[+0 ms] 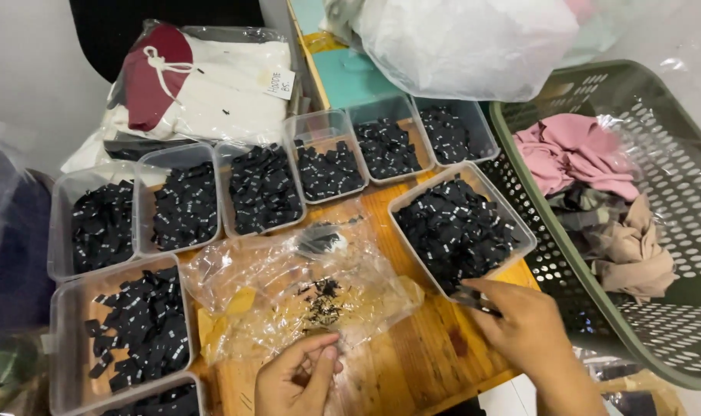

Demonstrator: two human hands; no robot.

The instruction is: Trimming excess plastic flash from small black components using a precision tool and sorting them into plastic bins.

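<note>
My left hand [295, 379] hovers low at the table's front, fingers curled and pinched together just below a crumpled clear plastic bag [289, 296] that has small dark bits lying on it. What the fingertips pinch is too small to make out. My right hand [520, 323] rests at the near corner of a clear tub [520, 231] full of small black fabric labels [454, 231], and it holds a small dark tool or label between thumb and fingers. Both hands are over a wooden tabletop [419, 362].
Several more clear tubs of black labels [262, 189] stand in a row at the back and down the left side [135, 323]. A green perforated laundry basket [674, 185] with pink and beige clothes stands on the right. Bagged white garments [212, 85] and a white plastic bag [466, 38] lie behind.
</note>
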